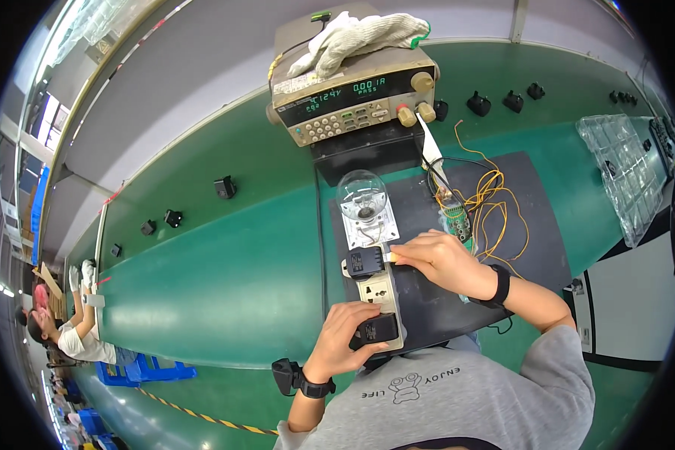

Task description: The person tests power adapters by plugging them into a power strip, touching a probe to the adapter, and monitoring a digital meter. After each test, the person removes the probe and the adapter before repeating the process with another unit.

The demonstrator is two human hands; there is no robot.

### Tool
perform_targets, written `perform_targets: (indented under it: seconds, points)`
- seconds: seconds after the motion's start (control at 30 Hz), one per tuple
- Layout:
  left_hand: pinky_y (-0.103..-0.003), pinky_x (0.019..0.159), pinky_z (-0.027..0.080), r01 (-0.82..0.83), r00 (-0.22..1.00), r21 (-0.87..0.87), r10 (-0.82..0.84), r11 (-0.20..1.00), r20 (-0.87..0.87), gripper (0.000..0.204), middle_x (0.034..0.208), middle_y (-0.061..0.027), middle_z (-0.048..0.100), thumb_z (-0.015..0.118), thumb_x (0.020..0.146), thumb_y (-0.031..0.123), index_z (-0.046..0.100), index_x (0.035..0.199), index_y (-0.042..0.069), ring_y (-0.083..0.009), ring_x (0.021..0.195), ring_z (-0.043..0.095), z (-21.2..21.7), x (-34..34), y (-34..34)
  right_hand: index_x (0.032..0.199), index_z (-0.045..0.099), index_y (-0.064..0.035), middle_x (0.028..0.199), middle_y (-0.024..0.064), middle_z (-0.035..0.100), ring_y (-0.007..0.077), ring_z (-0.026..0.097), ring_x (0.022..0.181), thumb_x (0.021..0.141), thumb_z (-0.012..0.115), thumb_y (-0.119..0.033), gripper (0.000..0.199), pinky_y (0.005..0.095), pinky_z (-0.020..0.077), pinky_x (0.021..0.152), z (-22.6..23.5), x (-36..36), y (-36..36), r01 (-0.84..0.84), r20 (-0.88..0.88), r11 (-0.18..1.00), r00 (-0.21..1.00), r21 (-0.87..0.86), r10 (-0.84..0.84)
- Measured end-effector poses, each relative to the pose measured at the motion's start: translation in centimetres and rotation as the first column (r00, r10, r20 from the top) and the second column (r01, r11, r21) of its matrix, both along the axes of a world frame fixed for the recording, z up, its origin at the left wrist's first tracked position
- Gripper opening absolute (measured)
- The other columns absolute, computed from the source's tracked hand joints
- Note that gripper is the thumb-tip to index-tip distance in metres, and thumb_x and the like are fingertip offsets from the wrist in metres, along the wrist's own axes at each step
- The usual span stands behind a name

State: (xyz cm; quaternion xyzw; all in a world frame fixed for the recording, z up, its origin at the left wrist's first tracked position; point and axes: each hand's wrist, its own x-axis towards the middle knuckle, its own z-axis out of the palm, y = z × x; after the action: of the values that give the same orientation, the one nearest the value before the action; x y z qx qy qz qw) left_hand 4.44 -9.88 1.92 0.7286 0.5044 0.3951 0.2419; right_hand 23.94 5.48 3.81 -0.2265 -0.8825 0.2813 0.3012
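Note:
My left hand [343, 339] is closed around a black power adapter [379, 328] at the near end of a white power strip [380, 289]. Farther up the strip sits a second black adapter [365, 261]. Between thumb and fingertips, my right hand [446, 261] pinches a small white and yellow plug [390, 257] against that adapter's right side. How far the plug is inserted cannot be made out. Beyond the strip, a clear glass bulb [362, 196] stands on a white base plate [371, 229].
A bench instrument [352, 101] with a lit display carries white gloves [356, 43]. Orange wires tangle around a green circuit board [457, 223] on the dark mat [536, 217]. Black adapters [478, 103] stand along the back; a clear plastic tray [622, 176] lies right. Another person [82, 341] sits far left.

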Motion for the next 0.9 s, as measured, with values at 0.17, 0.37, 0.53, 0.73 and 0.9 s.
perform_targets:
  seconds: [0.17,0.37,0.53,0.73,0.9]
  points:
    - [-0.037,0.087,0.044,0.025,0.997,-0.049,-0.021,0.998,0.075,0.053,0.109,-0.0124,0.061,0.082,0.063,0.021,0.058,0.106,0.002,-0.029,0.099,0.057,-0.6,-0.3,0.0,0.098,0.067,0.0,0.084,0.0104,0.068,0.0245,0.064,0.075,0.08,0.065,-0.011,0.021,0.0328,0.0471,0.067,0.2,-0.3,0.2,-0.035,0.066,0.997,0.997,0.063,0.031]
    - [-0.037,0.085,0.046,0.035,0.994,-0.063,-0.028,0.997,0.104,0.054,0.108,-0.0131,0.062,0.083,0.062,0.021,0.058,0.105,0.001,-0.0296,0.097,0.058,-0.7,-0.2,0.2,0.099,0.066,-0.001,0.083,0.0061,0.068,0.0209,0.063,0.075,0.08,0.065,-0.012,0.021,0.0326,0.0458,0.066,0.6,-0.6,0.2,-0.064,0.138,0.982,0.99,0.177,0.04]
    - [-0.041,0.083,0.046,-0.011,0.947,-0.049,0.026,0.999,0.321,0.06,0.106,-0.0151,0.062,0.085,0.06,0.029,0.057,0.106,0.0,-0.03,0.097,0.058,-0.1,-0.4,-0.9,0.097,0.067,-0.0059,0.079,0.0071,0.067,0.0244,0.062,0.073,0.079,0.068,-0.026,0.027,0.0365,0.0449,0.067,2.2,0.1,2.8,-0.086,0.273,0.977,0.961,0.197,0.03]
    - [-0.042,0.094,0.041,-0.44,0.898,0.357,0.405,0.824,0.171,0.045,0.115,-0.0157,0.049,0.069,0.075,0.03,0.051,0.107,0.003,-0.0288,0.109,0.049,1.9,-3.7,1.7,0.103,0.065,-0.0029,0.098,0.0164,0.065,0.0336,0.06,0.093,0.077,0.066,-0.018,0.03,0.0422,0.043,0.086,3.6,3.0,19.3,0.5,0.224,0.826,0.801,0.26,-0.555]
    - [-0.03,0.091,0.041,-0.715,0.682,0.109,0.656,0.69,0.324,0.042,0.116,-0.0085,0.049,0.065,0.085,0.014,0.047,0.121,0.001,-0.018,0.102,0.05,-4.1,-10.0,11.8,0.123,0.049,-0.0055,0.113,0.0181,0.057,0.0363,0.053,0.109,0.066,0.071,-0.024,0.064,0.0509,0.0413,0.09,-3.4,2.0,28.1,0.455,0.472,0.864,0.726,0.215,-0.5]
